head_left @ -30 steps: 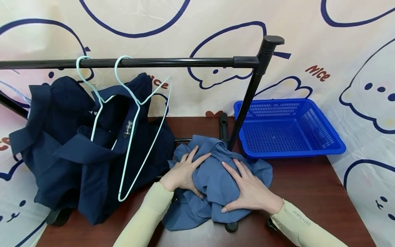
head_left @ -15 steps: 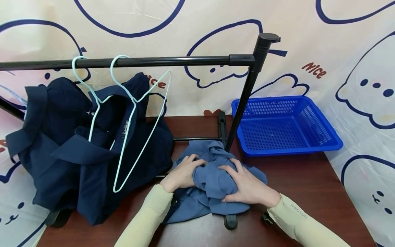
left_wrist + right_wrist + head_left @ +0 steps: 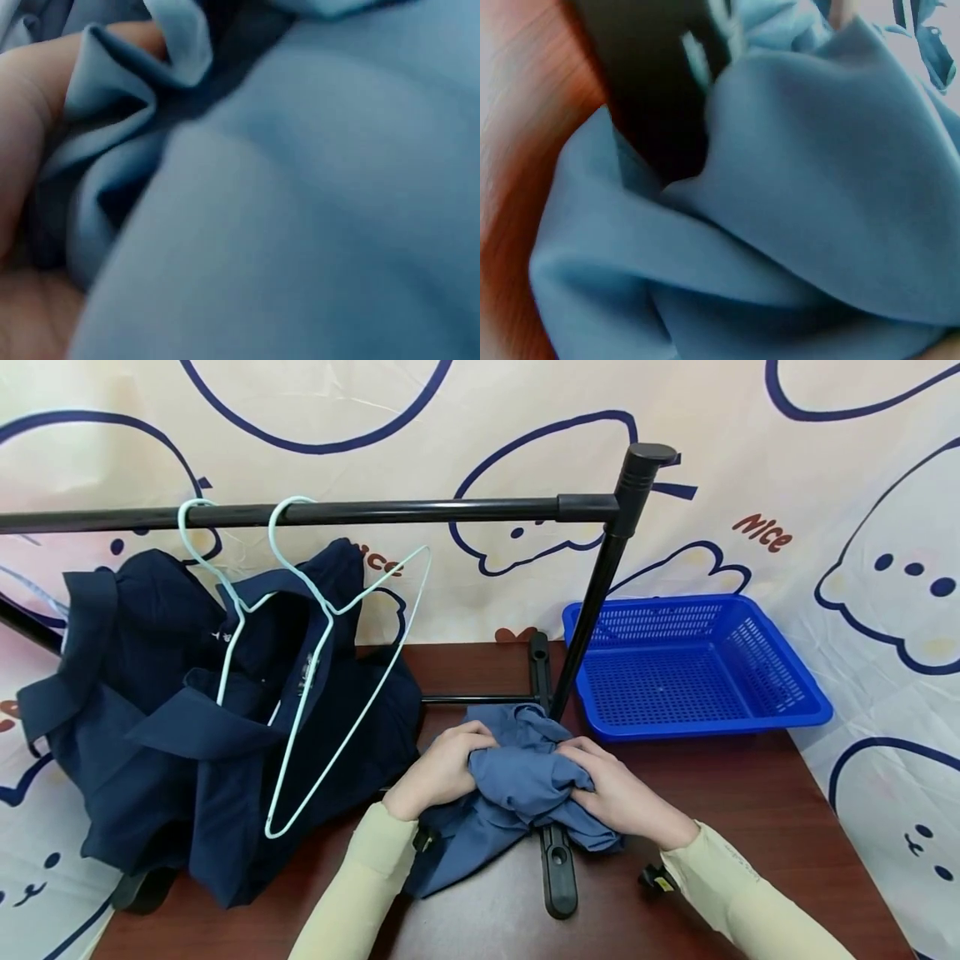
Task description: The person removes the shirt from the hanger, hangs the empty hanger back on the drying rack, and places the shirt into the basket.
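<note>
A cream printed backdrop (image 3: pixel 720 427) fills the far side, and before it the brown surface (image 3: pixel 750 827) carries everything I work with. Standing on it, the black clothes rack (image 3: pixel 427 512) runs from the left to an upright right of centre; I judge its long foot (image 3: pixel 558 872), reaching toward me, is there to steady it. Navy clothes (image 3: pixel 157 768) hang in a heavy mass at the left, their folds kept off to one side of my work.

The blue basket (image 3: pixel 705 731) sits far right, beyond the upright, probably put there to be within reach yet out of my elbows' way. Nearer, at the centre, lies the blue-grey cloth (image 3: pixel 525 777), rumpled over the rack's foot, one corner trailing toward me on the left.

Of the pale hangers, one (image 3: pixel 241 607) goes into the navy collar, while the bare hanger (image 3: pixel 328 608) beside it hooks over the rail, seen nearly edge-on.

My hands grip the cloth from opposite sides, left hand (image 3: pixel 444 768) and right hand (image 3: pixel 618 789) both with curled fingers and fabric gathered in them, likely because something so limp would slump if held at one point. Some fingertips are buried, so I cannot tell exactly how tightly each one closes.
</note>
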Demonstrator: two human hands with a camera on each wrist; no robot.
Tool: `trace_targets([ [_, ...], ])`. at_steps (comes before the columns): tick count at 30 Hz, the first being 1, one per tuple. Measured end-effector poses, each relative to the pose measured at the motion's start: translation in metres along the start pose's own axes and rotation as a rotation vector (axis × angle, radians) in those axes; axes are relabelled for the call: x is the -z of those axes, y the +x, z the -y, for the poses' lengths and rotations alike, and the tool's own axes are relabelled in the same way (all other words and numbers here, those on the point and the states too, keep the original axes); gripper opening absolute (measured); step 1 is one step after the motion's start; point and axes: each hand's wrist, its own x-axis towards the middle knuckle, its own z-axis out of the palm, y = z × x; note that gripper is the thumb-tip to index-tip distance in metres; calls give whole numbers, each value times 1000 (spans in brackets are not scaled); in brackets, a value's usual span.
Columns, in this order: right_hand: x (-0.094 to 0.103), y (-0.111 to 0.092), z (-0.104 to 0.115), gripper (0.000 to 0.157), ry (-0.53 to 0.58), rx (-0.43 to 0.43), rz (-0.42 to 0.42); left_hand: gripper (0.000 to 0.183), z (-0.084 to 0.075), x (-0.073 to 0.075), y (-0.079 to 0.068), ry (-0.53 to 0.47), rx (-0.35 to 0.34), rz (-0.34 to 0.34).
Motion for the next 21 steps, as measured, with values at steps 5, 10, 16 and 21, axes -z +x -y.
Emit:
trace_targets([
  [5, 15, -6, 18, 49, 49, 26, -72, 21, -18, 8, 3, -61, -60, -113],
  [10, 47, -12, 37, 50, 89, 28, -114, 21, -42, 15, 11, -148, -100, -238],
  [16, 85, -18, 60, 49, 47, 46, -207, 22, -70, 20, 27, -262, -177, -403],
  [21, 111, -26, 80, 52, -33, 74, -303, 20, -92, 14, 43, -294, -273, -544],
])
